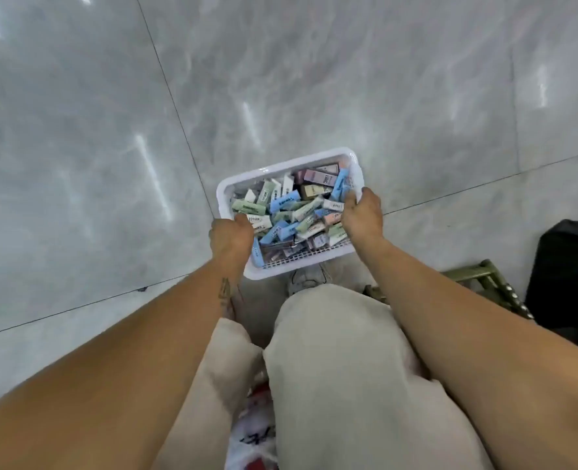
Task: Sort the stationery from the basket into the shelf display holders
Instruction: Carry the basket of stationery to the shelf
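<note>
A white plastic basket (282, 164) sits low over the grey tiled floor, in front of my knees. It is filled with several small stationery boxes (294, 212) in blue, green, white, pink and dark purple. My left hand (230, 237) grips the basket's left rim, fingers curled over the edge. My right hand (362, 215) grips the right rim in the same way. No shelf or display holder is in view.
Glossy grey floor tiles (280, 79) fill the upper view. A black bag or case (567, 276) lies at the right edge beside a brass-coloured metal frame (484, 276). My beige trousers (335, 368) and a white shoe (306, 281) are below the basket.
</note>
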